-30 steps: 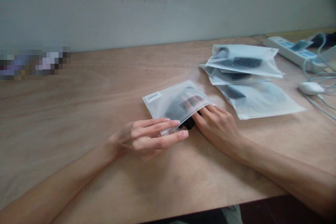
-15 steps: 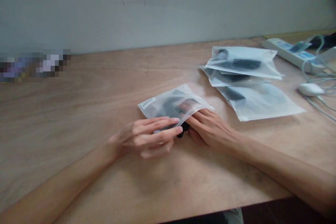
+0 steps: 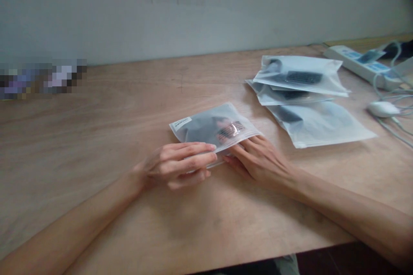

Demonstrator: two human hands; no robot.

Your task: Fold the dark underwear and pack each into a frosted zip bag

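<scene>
Frosted bag (image 3: 213, 126) lies mid-frame, between both hands. Left hand (image 3: 180, 165), loosely curled, holds its lower-left edge between the fingers. Right hand (image 3: 261, 159) is partly inside the opening, at the bag's lower right; its grip cannot be determined.

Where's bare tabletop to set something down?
Free: the wide stretch of table between wall, pixelated items, left forearm and frosted bag; the front, between left forearm and right forearm; a smaller patch between right forearm and bag pile. Crowded: centre, with left hand and right hand at the frosted bag; right rear, with bag pile, power strip and adapter.
</scene>
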